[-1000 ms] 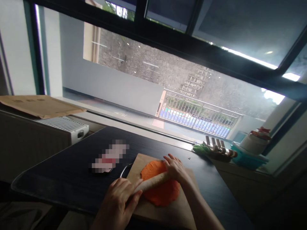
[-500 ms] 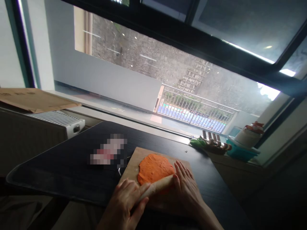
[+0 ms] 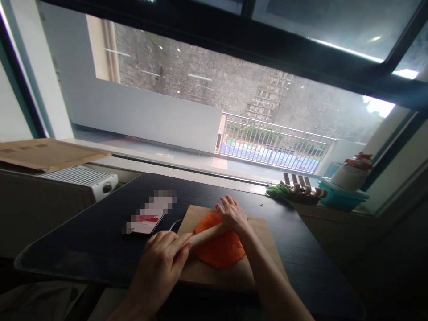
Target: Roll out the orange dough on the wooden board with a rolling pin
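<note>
A flattened round of orange dough (image 3: 222, 252) lies on a wooden board (image 3: 267, 249) on the dark table. Across its upper part a pale rolling pin (image 3: 205, 236) rests at a slant. My left hand (image 3: 163, 256) is closed on the pin's left end, thumb below and fingers above. At the other end, my right hand (image 3: 234, 215) presses down with its palm, fingers stretched out past the pin and slightly spread. The pin's right end is hidden beneath that hand.
Left of the board lies a phone (image 3: 150, 218), its screen partly blurred out. A cardboard piece (image 3: 50, 154) sits over a white radiator (image 3: 83, 178) at the left. Along the windowsill at right are a green cloth (image 3: 278, 191), a brown rack (image 3: 302, 189) and a teal container (image 3: 343, 194).
Both hands have pushed the rolling pin away from me, from the dough's near edge to its upper part. The view has shifted a little.
</note>
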A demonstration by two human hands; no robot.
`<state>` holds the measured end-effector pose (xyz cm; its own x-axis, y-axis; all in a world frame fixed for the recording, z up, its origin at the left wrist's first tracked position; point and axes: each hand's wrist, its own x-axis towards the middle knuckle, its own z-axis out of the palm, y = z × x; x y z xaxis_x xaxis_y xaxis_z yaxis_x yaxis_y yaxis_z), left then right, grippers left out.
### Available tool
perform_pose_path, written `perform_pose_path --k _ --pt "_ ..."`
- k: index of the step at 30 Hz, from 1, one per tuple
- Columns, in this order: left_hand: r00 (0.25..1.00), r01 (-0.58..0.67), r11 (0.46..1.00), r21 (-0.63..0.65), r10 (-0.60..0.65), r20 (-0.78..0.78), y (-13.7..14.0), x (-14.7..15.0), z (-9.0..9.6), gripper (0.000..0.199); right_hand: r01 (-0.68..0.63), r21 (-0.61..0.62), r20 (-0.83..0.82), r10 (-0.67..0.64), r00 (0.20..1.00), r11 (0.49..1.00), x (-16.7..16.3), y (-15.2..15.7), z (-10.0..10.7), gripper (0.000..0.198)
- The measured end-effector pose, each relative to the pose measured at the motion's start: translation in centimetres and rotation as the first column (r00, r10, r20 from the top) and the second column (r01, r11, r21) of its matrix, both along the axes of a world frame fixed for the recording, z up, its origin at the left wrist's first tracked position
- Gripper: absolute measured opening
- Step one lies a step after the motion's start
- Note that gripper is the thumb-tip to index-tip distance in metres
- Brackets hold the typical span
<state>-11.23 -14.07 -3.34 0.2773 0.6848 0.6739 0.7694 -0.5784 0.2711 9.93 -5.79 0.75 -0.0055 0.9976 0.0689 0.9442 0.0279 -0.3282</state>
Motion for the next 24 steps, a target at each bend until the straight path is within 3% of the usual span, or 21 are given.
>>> perform_pose_path --k 6,9,12,16,20,24 --pt "0.998 0.036 0.998 -0.046 -0.039 -0.056 -2.3 1.0 -0.6 0.035 -0.044 0.155 0.122 0.025 0.992 0.987 4.1 -9.7 -3.0 0.052" --pt "0.991 0.035 0.991 -0.128 -0.051 -0.122 -2.0 0.8 0.5 0.048 -0.044 0.200 0.157 0.012 0.988 0.979 5.0 -12.2 -3.2 0.051" --pt "0.979 0.027 0.970 -0.240 -0.074 -0.189 0.7 1.0 2.8 0.047 -0.028 0.196 0.117 0.005 0.993 0.980 4.5 -10.6 -2.2 0.044" --pt "0.980 0.014 0.916 -0.402 -0.092 -0.174 6.9 4.0 5.3 0.042 0.013 0.160 0.096 -0.028 0.995 0.987 2.7 -6.1 -1.2 0.043" --pt "0.959 -0.157 0.864 -0.478 0.018 -0.283 12.2 7.6 4.8 0.043 0.114 0.118 0.112 -0.128 0.986 0.986 1.6 -4.3 -1.7 0.045" --pt "0.942 -0.216 0.833 -0.509 0.040 -0.333 13.4 8.5 3.3 0.052 0.111 0.134 0.133 -0.129 0.983 0.985 0.9 -5.9 -2.0 0.048"
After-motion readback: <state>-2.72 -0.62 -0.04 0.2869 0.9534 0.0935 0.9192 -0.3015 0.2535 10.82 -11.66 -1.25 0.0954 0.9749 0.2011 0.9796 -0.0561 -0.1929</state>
